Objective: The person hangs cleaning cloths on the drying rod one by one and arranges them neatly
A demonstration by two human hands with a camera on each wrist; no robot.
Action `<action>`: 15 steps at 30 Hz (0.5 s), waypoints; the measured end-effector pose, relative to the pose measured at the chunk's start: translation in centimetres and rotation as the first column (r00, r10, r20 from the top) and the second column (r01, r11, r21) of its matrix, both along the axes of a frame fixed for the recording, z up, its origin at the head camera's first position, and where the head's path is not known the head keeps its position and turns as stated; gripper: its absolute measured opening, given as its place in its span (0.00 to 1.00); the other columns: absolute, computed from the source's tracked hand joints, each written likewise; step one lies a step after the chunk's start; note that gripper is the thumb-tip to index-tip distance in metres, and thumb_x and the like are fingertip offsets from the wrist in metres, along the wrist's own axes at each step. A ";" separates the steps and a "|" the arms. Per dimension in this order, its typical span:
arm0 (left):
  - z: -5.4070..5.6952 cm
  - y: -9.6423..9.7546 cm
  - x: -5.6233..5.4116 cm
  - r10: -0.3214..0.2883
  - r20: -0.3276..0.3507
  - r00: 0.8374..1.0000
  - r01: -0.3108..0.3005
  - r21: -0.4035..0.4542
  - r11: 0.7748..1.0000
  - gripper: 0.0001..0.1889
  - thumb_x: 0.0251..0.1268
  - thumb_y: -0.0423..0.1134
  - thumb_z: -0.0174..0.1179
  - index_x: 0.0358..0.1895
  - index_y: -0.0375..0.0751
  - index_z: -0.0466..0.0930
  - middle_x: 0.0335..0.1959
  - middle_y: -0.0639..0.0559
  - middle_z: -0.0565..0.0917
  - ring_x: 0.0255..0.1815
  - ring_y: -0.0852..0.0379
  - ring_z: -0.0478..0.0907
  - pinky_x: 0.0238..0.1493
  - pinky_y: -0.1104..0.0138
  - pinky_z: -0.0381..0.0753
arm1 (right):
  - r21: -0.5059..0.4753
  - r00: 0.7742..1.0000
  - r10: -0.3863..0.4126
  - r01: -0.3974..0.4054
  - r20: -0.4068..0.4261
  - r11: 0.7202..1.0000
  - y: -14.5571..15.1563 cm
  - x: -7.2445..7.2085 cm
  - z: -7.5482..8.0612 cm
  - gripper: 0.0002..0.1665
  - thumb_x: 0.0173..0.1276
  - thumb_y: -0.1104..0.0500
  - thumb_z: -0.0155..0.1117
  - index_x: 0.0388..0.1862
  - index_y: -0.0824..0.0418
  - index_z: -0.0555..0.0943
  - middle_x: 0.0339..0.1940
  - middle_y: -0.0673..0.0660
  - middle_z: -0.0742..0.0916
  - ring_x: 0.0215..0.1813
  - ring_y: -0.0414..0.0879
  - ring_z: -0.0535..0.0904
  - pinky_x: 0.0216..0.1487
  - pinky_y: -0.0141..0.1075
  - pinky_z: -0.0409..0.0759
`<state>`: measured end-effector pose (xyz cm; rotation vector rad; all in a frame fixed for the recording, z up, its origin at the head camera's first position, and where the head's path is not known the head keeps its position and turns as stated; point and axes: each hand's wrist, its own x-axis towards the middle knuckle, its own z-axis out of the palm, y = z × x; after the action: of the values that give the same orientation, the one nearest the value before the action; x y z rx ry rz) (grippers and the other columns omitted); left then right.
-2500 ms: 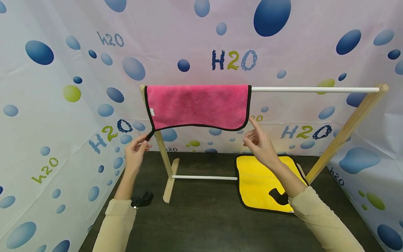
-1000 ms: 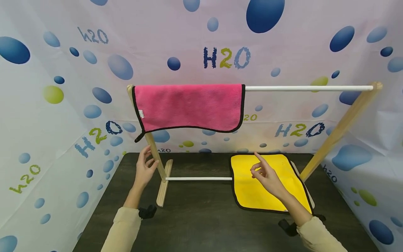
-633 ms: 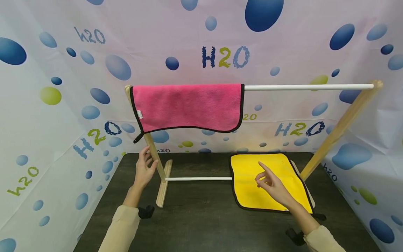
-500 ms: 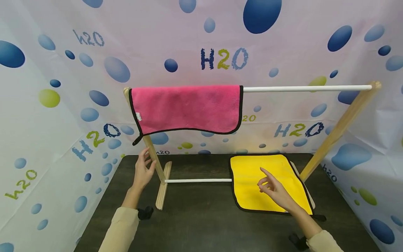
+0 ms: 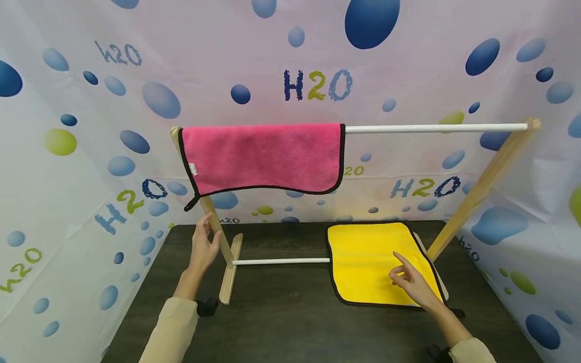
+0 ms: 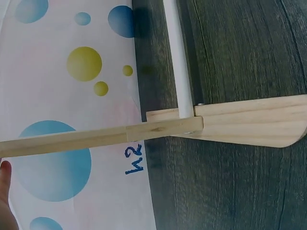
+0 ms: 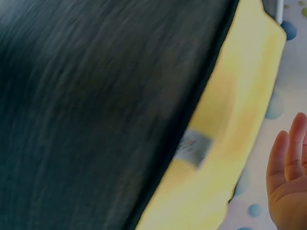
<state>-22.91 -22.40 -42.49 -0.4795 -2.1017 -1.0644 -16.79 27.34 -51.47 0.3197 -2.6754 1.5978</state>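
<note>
A pink towel (image 5: 263, 159) with black edging hangs folded over the top white bar of a wooden rack. Its black loop (image 5: 192, 203) dangles at the lower left corner. Just under that corner, my left hand (image 5: 203, 247) is beside the rack's left wooden post (image 5: 218, 229), fingers relaxed and holding nothing; in the left wrist view one fingertip (image 6: 5, 175) shows at the post (image 6: 96, 141). A yellow towel (image 5: 363, 272) with black edging lies flat on the table at right. Above it is my right hand (image 5: 415, 285), index finger extended, nothing held.
The top bar (image 5: 436, 128) runs right to the other wooden post (image 5: 483, 189). Low down, a second white bar (image 5: 281, 261) joins the left foot (image 5: 230, 272) and passes under the yellow towel. Dark table (image 5: 281, 322) in front; printed curtain (image 5: 199, 55) behind and at the sides.
My left hand has let go of the pink towel's loop and dropped to beside the post. The right hand has come down and rightward from the pink towel's corner to over the yellow towel.
</note>
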 end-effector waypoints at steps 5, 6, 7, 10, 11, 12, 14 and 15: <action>-0.2 0.0 0.1 0.000 0.001 1.000 0.000 0.010 1.000 0.27 0.43 0.07 0.52 0.51 0.15 0.57 0.43 0.18 0.68 0.44 0.22 0.71 0.40 0.42 0.71 | 0.059 0.997 -0.060 0.057 0.056 0.997 1.4 0.0 -0.7 0.35 0.68 0.62 0.53 0.69 0.72 0.52 0.39 0.65 0.80 0.37 0.49 0.78 0.33 0.32 0.76; -0.5 -0.1 -0.1 -0.003 -0.002 1.000 0.003 0.012 1.000 0.27 0.43 0.07 0.52 0.51 0.15 0.57 0.43 0.18 0.68 0.44 0.23 0.71 0.40 0.43 0.71 | 0.065 0.995 -0.077 0.072 0.069 0.995 1.7 -0.1 -0.8 0.35 0.68 0.62 0.53 0.69 0.72 0.52 0.39 0.65 0.80 0.38 0.50 0.78 0.33 0.32 0.76; -0.8 -0.3 -0.3 -0.005 -0.005 1.000 0.005 0.017 1.000 0.27 0.43 0.07 0.52 0.52 0.15 0.57 0.44 0.18 0.67 0.44 0.23 0.71 0.40 0.43 0.71 | 0.069 0.993 -0.091 0.086 0.078 0.994 2.0 -0.1 -1.0 0.35 0.68 0.62 0.53 0.69 0.72 0.52 0.40 0.66 0.80 0.38 0.50 0.78 0.32 0.33 0.76; -2.0 -0.7 -1.2 0.000 -0.018 1.000 0.001 0.028 1.000 0.29 0.43 0.07 0.52 0.53 0.18 0.57 0.44 0.19 0.68 0.44 0.24 0.71 0.40 0.44 0.71 | 0.082 0.988 -0.127 0.119 0.093 0.989 2.8 -0.3 -1.3 0.34 0.68 0.62 0.53 0.68 0.73 0.53 0.40 0.67 0.80 0.38 0.50 0.78 0.32 0.33 0.75; -2.4 -0.9 -1.5 0.005 -0.020 1.000 -0.004 0.030 1.000 0.29 0.43 0.07 0.53 0.54 0.20 0.57 0.44 0.19 0.68 0.44 0.25 0.72 0.40 0.45 0.72 | 0.094 0.986 -0.138 0.130 0.092 0.987 3.1 -0.4 -1.4 0.34 0.68 0.62 0.53 0.67 0.74 0.54 0.40 0.67 0.80 0.38 0.50 0.78 0.32 0.33 0.75; -2.8 -1.1 -1.8 0.010 -0.020 1.000 -0.010 0.033 0.999 0.30 0.44 0.08 0.53 0.54 0.21 0.57 0.44 0.20 0.69 0.45 0.26 0.72 0.42 0.48 0.74 | 0.110 0.985 -0.148 0.138 0.091 0.984 3.4 -0.4 -1.4 0.33 0.68 0.62 0.53 0.67 0.74 0.56 0.40 0.67 0.81 0.38 0.50 0.78 0.31 0.33 0.75; -3.1 -1.2 -2.0 0.018 -0.018 1.000 -0.017 0.037 0.999 0.31 0.44 0.08 0.54 0.55 0.24 0.57 0.44 0.21 0.70 0.45 0.27 0.73 0.46 0.58 0.76 | 0.143 0.981 -0.166 0.150 0.103 0.978 4.0 -0.4 -1.5 0.32 0.68 0.61 0.53 0.65 0.75 0.58 0.40 0.66 0.81 0.37 0.49 0.77 0.32 0.33 0.75; -3.2 -1.3 -2.1 0.018 -0.017 1.000 -0.017 0.039 0.999 0.31 0.45 0.09 0.54 0.56 0.25 0.57 0.45 0.21 0.70 0.45 0.28 0.73 0.47 0.65 0.76 | 0.161 0.978 -0.174 0.155 0.111 0.975 4.3 -0.4 -1.5 0.31 0.69 0.61 0.53 0.65 0.75 0.58 0.40 0.67 0.81 0.37 0.49 0.77 0.32 0.33 0.75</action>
<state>-25.03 -23.69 -45.69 -0.4497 -2.0625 -1.0851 -17.15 31.60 -52.92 -0.0036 -2.8350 1.4170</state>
